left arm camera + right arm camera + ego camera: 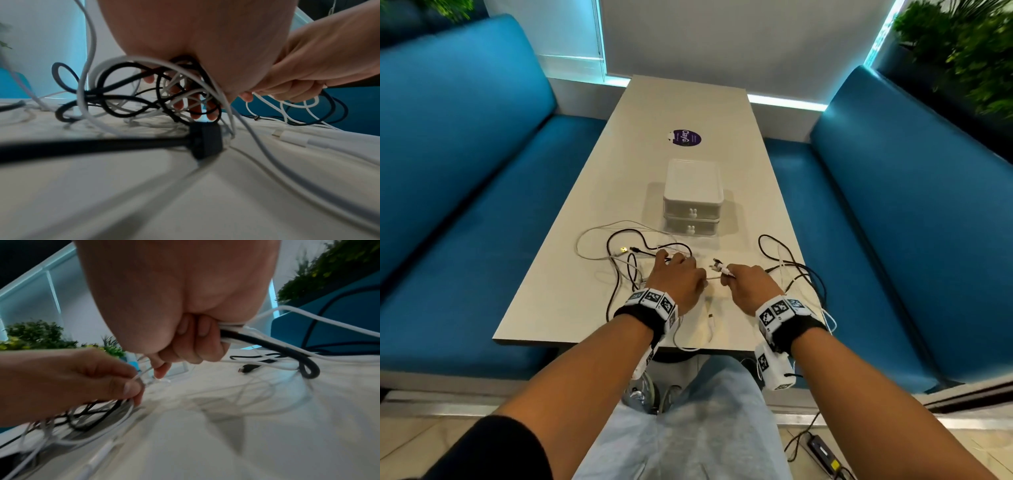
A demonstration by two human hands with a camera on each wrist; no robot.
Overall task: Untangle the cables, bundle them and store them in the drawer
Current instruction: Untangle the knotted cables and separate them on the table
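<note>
On the left of the table (592,192), black and white cables (619,260) sprawl in loose, crossed loops, so untangling looks barely begun; the left hand (676,279) pinches a thin white cable (135,378) over the knot; the right hand (748,286) clenches several connector ends (719,267); behind them the two-drawer box (692,202) is closed; bundling and storing remain.
</note>
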